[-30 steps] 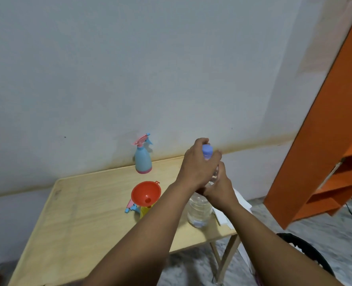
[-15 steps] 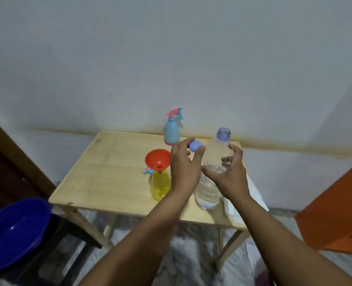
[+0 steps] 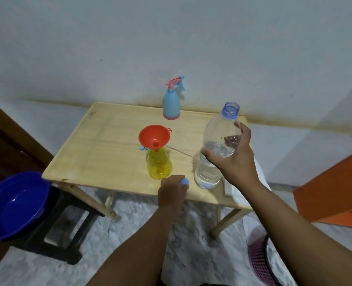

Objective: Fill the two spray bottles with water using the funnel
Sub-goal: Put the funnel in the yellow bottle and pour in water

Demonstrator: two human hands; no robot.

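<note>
A yellow spray bottle point(image 3: 159, 165) stands near the front of the wooden table point(image 3: 109, 149) with a red funnel point(image 3: 153, 136) seated in its neck. Its spray head lies behind it, mostly hidden. A blue spray bottle point(image 3: 171, 105) with a pink trigger head stands at the table's far edge. My right hand point(image 3: 231, 159) grips a clear, uncapped water bottle point(image 3: 211, 162), about half full, standing on the table to the right of the yellow bottle. My left hand point(image 3: 172, 193) is low at the table's front edge, closed on the small blue bottle cap point(image 3: 184, 182).
A blue basin point(image 3: 14, 205) rests on a dark stool point(image 3: 66, 223) left of the table. A white cloth point(image 3: 245, 197) hangs off the table's right side. A pink basket point(image 3: 260, 263) sits on the floor at lower right, and an orange shelf unit point(image 3: 336, 186) stands to the right.
My left hand unscrewed the cap from the water bottle and carried it down to the table's front edge. The camera view tilted down and swung left.
</note>
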